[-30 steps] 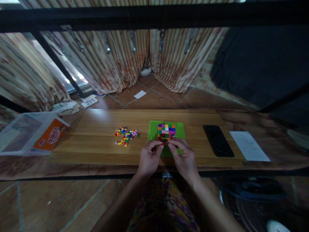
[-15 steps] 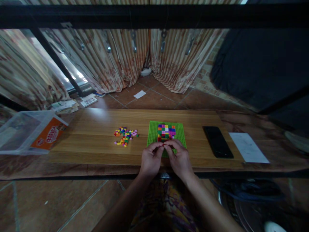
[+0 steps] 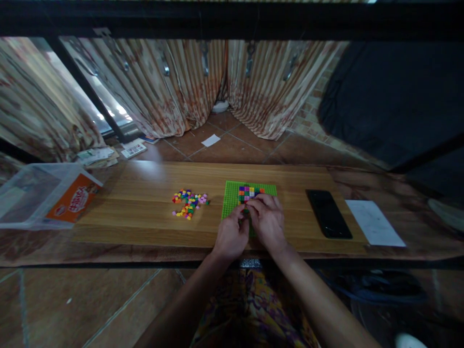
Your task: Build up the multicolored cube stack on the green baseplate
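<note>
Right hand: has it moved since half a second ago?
Yes: the right hand has moved forward, away from the person, over the green board, now covering part of the blocks that showed before.

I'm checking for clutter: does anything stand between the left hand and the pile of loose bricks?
Nothing visible does: bare wooden board lies between the left hand and the loose bricks. The phone is on the opposite side, beyond the right hand.

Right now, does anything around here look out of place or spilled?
One thing, perhaps: a small white sheet lies alone on the brown tiles beyond the wooden board, as if dropped. The loose bricks left of the green baseplate are heaped unevenly, but clustered together. I see no obvious damage.
</note>
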### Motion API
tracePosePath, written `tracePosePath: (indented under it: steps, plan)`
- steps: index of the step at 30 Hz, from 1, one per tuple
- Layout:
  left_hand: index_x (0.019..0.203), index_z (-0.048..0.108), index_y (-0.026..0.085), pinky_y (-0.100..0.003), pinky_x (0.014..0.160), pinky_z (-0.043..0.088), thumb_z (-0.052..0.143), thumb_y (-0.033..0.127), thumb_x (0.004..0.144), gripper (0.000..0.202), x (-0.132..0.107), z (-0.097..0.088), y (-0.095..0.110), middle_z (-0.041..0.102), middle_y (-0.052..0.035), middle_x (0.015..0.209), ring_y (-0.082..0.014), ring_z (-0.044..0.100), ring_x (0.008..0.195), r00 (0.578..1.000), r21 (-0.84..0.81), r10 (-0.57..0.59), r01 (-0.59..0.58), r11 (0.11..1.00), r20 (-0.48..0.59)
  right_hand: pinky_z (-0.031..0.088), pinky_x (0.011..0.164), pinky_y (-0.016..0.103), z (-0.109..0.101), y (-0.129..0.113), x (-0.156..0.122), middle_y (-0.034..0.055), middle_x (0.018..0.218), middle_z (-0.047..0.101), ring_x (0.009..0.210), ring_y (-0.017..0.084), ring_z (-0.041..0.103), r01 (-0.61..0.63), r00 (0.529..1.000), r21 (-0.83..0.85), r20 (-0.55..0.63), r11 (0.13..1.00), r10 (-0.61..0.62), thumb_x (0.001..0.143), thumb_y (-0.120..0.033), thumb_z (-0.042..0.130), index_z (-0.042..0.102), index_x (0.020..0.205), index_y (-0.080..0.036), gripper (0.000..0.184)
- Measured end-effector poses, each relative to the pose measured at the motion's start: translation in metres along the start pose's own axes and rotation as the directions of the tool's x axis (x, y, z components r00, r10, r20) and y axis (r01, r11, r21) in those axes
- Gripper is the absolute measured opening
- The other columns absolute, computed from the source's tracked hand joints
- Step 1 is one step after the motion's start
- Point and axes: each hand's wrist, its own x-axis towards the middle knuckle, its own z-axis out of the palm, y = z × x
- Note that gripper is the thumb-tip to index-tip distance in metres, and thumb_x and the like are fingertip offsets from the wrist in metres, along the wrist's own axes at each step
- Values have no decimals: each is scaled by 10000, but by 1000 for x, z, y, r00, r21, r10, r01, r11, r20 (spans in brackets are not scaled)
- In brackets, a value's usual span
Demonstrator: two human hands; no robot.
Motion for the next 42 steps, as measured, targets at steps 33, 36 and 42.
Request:
tracePosePath:
  steps: [33, 36, 42]
  plan:
    - [1280, 518, 184, -289, 703, 514, 489, 150, 797, 485, 2, 4, 4, 720, -65, 945, -181, 662, 756, 1000, 57, -6, 4, 998, 29, 457, 922, 454, 32, 10, 0, 143, 1147, 633, 983, 244, 612, -492, 809, 482, -55, 725, 585, 682, -336, 692, 530, 1256, -150, 625]
    - [1284, 517, 192, -281, 705, 513, 495, 144, 793, 494, 0, 3, 3, 720, -56, 942, -170, 659, 742, 1000, 56, 4, -6, 998, 23, 461, 918, 454, 32, 10, 1, 142, 1151, 636, 979, 244, 619, -483, 813, 499, -51, 720, 580, 678, -342, 691, 527, 1259, -149, 634]
    - [1221, 576, 214, -255, 627, 495, 527, 228, 832, 393, -11, -18, -9, 720, -30, 891, -132, 616, 623, 996, 22, -2, 4, 1000, -86, 476, 906, 447, 28, 11, -2, 140, 1122, 658, 972, 258, 641, -524, 784, 535, -1, 663, 621, 645, -394, 734, 522, 1266, -135, 705]
